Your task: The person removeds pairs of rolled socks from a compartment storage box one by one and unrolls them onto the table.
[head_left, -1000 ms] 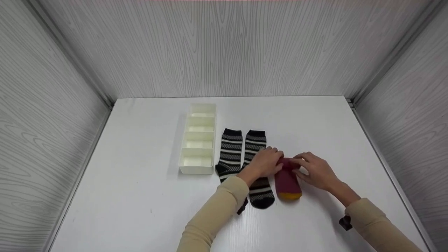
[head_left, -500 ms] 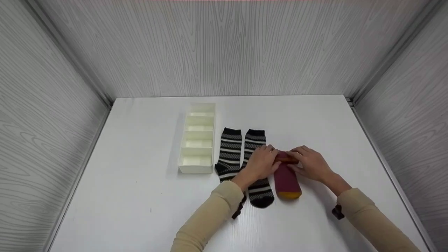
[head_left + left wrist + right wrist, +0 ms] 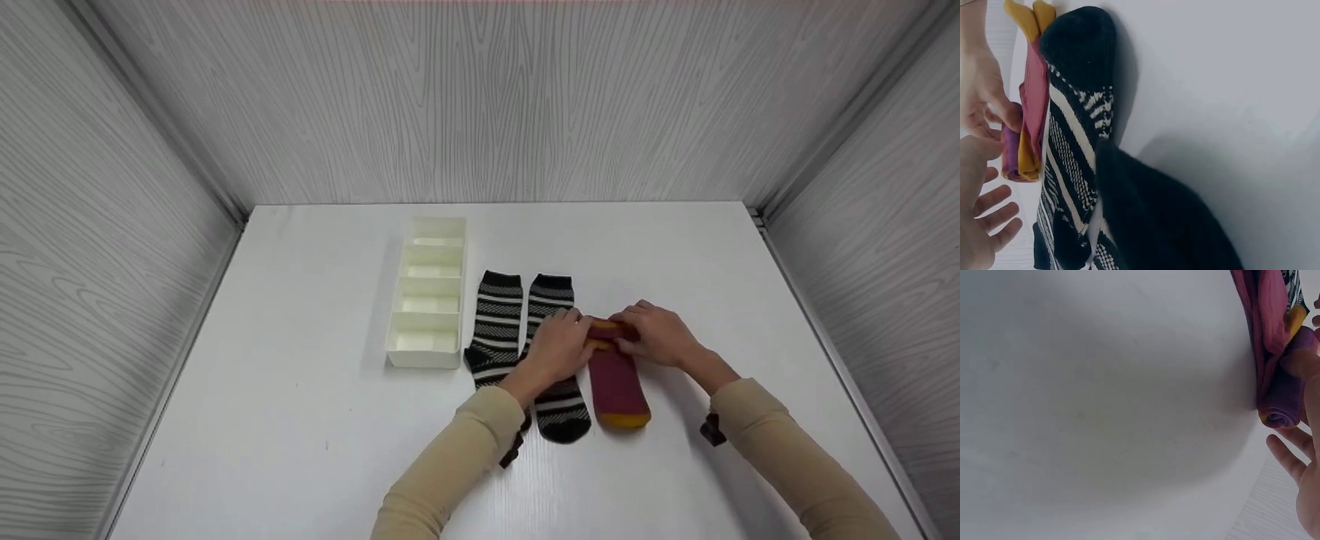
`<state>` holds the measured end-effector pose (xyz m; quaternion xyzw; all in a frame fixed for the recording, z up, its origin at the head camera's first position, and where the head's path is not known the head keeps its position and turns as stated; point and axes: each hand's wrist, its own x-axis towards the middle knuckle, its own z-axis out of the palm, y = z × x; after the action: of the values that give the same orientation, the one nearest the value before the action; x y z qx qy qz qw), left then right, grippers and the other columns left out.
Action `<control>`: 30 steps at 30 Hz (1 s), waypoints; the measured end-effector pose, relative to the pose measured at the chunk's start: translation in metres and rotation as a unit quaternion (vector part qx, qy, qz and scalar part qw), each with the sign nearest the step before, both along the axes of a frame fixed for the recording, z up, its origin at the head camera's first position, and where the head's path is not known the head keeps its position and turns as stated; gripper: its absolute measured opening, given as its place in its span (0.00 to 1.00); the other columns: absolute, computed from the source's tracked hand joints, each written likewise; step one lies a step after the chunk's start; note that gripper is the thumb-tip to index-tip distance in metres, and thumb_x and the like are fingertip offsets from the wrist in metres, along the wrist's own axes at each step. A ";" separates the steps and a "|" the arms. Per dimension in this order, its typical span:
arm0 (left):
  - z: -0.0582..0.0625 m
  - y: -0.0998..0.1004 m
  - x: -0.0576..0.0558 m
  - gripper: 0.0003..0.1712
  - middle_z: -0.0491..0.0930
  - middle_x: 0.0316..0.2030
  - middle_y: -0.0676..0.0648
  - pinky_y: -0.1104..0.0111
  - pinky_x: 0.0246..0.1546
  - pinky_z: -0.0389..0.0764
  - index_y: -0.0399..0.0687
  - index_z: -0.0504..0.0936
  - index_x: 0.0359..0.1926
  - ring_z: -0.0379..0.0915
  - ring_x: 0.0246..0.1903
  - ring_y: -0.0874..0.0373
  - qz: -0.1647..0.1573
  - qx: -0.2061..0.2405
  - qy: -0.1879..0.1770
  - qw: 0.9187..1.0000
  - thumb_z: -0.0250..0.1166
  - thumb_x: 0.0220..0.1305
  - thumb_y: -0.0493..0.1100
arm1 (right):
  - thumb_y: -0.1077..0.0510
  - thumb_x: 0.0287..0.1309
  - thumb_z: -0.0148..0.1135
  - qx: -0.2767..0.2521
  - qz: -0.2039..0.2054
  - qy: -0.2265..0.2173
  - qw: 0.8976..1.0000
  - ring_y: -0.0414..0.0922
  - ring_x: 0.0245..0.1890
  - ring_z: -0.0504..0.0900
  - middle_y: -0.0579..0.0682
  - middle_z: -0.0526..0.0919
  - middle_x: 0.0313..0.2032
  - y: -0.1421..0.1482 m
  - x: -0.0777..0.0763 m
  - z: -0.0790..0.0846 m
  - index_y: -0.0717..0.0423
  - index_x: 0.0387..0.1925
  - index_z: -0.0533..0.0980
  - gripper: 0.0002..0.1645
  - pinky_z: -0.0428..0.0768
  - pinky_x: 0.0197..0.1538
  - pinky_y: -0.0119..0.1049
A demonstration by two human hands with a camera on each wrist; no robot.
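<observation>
A pair of maroon socks [image 3: 619, 386] with mustard toes lies to the right on the table, one on top of the other, its far end wound into a roll [image 3: 1286, 391]. My left hand [image 3: 556, 346] grips the roll's left end between thumb and fingers. At the right end, my right hand [image 3: 660, 337] pinches the roll, thumb on the near side and fingers beyond. Mustard patches show at the roll in the head view. Two striped black-and-white socks, one left [image 3: 495, 315] and one right [image 3: 562, 409], lie flat under and beside my left hand and wrist.
Left of the striped socks stands a cream box [image 3: 424, 360] with several compartments in a row. Grey wood-grain panels [image 3: 480, 105] enclose the white table [image 3: 300, 322] at the back and both sides.
The maroon socks' far end has been turned over into a roll, bringing mustard patches into view. My right hand has shifted slightly left and away from me; the striped socks stay put.
</observation>
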<state>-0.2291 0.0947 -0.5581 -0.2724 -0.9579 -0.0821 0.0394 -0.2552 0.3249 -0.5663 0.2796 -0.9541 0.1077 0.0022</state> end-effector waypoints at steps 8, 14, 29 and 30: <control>0.003 0.008 -0.009 0.17 0.85 0.51 0.49 0.62 0.54 0.84 0.53 0.81 0.56 0.82 0.52 0.54 -0.022 -0.034 -0.001 0.999 0.60 0.79 0.56 | 0.51 0.59 0.71 -0.018 -0.015 -0.047 0.999 0.47 0.43 0.81 0.52 0.89 0.45 0.002 0.005 -0.002 0.54 0.54 0.86 0.22 0.83 0.46 0.47; 0.006 0.015 -0.019 0.15 0.86 0.50 0.51 0.63 0.54 0.84 0.56 0.83 0.56 0.83 0.52 0.55 -0.025 -0.079 0.013 0.996 0.59 0.79 0.56 | 0.53 0.61 0.73 -0.043 -0.010 0.000 0.999 0.50 0.47 0.83 0.53 0.88 0.49 0.004 0.012 0.000 0.54 0.55 0.85 0.22 0.86 0.49 0.52; 0.005 0.008 -0.031 0.21 0.85 0.56 0.46 0.59 0.62 0.82 0.52 0.81 0.62 0.80 0.60 0.50 -0.022 -0.063 -0.043 0.997 0.54 0.82 0.56 | 0.57 0.53 0.82 -0.008 0.078 0.200 0.977 0.48 0.42 0.84 0.51 0.87 0.43 0.010 0.021 -0.011 0.54 0.47 0.87 0.18 0.87 0.43 0.43; 0.005 0.008 -0.030 0.21 0.84 0.56 0.46 0.59 0.63 0.82 0.52 0.81 0.62 0.80 0.60 0.50 -0.024 -0.062 -0.042 0.997 0.54 0.82 0.57 | 0.57 0.53 0.82 -0.007 0.074 0.200 0.977 0.48 0.43 0.84 0.51 0.87 0.43 0.010 0.020 -0.011 0.54 0.47 0.87 0.18 0.87 0.43 0.44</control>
<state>-0.2590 0.1025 -0.5530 -0.2935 -0.9551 -0.0347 -0.0198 -0.2351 0.3353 -0.5778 0.3650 -0.9103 0.0566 0.1869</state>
